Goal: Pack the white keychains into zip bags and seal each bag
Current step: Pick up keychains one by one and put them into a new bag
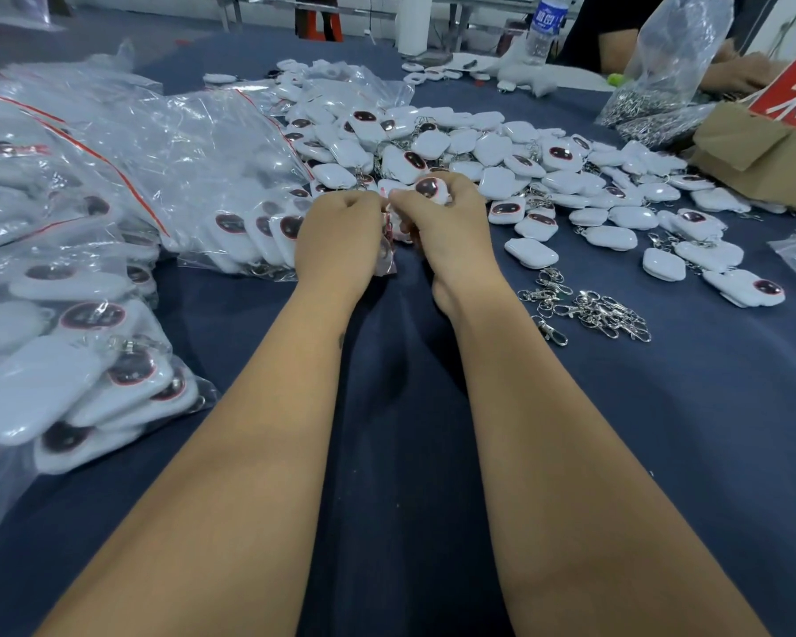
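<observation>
Both hands meet at the table's middle. My right hand (442,213) grips a white keychain (429,188) with a dark oval face, showing above its fingers. My left hand (338,232) pinches the top of a small clear zip bag (385,250) that hangs down between the two hands; its contents are mostly hidden. A large heap of loose white keychains (469,144) lies just beyond the hands and spreads to the right.
Large clear bags of packed keychains (88,250) cover the left side. Loose metal clasps (589,310) lie right of my right forearm. A cardboard box (754,149), a bag of metal rings (662,75), a water bottle (545,25) and another person's arm (731,71) are at the far right.
</observation>
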Available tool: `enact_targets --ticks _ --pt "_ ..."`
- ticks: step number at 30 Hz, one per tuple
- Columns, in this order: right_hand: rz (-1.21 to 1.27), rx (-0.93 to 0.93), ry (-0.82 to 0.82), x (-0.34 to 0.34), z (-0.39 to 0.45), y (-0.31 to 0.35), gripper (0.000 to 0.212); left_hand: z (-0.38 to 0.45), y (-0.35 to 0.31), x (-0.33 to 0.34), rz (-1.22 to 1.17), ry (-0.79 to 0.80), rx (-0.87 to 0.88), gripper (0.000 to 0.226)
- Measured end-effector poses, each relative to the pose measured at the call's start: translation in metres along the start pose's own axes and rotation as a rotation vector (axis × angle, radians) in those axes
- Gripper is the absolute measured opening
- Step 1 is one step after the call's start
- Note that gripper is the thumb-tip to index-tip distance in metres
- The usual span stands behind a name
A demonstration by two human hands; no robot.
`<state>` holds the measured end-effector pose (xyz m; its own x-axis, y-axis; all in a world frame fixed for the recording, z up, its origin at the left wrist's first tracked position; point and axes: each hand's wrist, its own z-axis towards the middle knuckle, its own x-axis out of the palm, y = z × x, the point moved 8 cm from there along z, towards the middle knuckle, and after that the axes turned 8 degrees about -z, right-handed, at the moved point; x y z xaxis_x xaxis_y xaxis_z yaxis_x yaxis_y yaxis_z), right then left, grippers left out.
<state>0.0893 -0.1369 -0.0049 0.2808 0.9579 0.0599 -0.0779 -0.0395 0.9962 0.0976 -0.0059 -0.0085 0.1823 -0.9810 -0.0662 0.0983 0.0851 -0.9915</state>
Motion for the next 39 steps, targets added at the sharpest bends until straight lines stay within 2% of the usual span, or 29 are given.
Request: enact_targets --ticks 4,7,10,15,18,24,36,39 --pt "-0.085 -0.053 0.037 0.002 -0.001 0.003 0.013 0.001 -0.001 0.000 0.000 -0.011 0.003 0.020" --pt "-0.059 -0.057 0.049 0.004 -0.001 0.002 0.004 0.002 -0.002 0.000 -0.003 -0.005 0.020 0.019" --pt "-0.024 -0.070 0.067 0.006 0.002 0.002 0.005 0.003 0.000 -0.001 -0.001 -0.017 0.013 0.030" --pt "-0.036 -0.005 0.032 0.007 0.005 -0.005 0.034 0.005 0.002 0.000 0.023 -0.026 0.021 0.024" --pt "-0.111 -0.011 0.042 0.010 0.005 -0.006 0.041 0.007 0.002 -0.001 0.022 -0.040 0.024 0.024" --pt "-0.065 -0.008 0.007 0.000 0.007 -0.006 0.049 0.006 0.002 -0.003 -0.005 -0.054 0.029 0.026" --pt "-0.097 -0.014 0.125 0.005 0.002 0.000 0.037 0.005 0.002 0.000 -0.037 -0.015 0.019 0.026" --pt "-0.138 0.003 0.124 0.005 0.004 -0.002 0.037 0.003 0.000 0.002 0.004 0.016 0.041 0.032"
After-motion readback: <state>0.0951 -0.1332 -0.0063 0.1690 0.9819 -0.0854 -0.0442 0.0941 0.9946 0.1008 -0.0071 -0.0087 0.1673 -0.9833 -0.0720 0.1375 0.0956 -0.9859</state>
